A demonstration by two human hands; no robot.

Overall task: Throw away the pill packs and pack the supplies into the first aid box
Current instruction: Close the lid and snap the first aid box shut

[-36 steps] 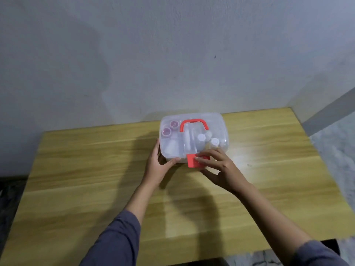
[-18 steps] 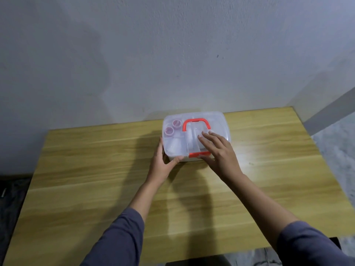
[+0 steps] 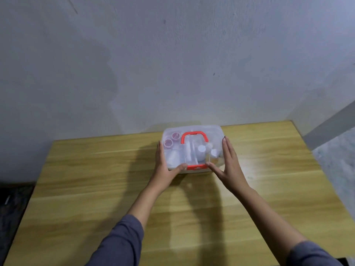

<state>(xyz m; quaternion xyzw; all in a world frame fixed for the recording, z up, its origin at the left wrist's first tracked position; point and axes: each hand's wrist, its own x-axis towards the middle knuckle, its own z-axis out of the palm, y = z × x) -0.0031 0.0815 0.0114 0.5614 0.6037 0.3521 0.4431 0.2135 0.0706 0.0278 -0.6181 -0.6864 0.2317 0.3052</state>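
Against the pale wall (image 3: 172, 64) sits the wooden surface (image 3: 76, 189), and at its far edge, the clear first aid box (image 3: 193, 148), lid down, red handle (image 3: 194, 136) flat on top. Both hands frame it: left hand (image 3: 163, 166) flat on the left side, thumb along the front edge; right hand (image 3: 228, 164) pressed on the right side, fingers straight. Inside, 2 pink caps (image 3: 171, 140) and white bottles (image 3: 205, 151) show through, with the red latch (image 3: 196, 167) between the thumbs.
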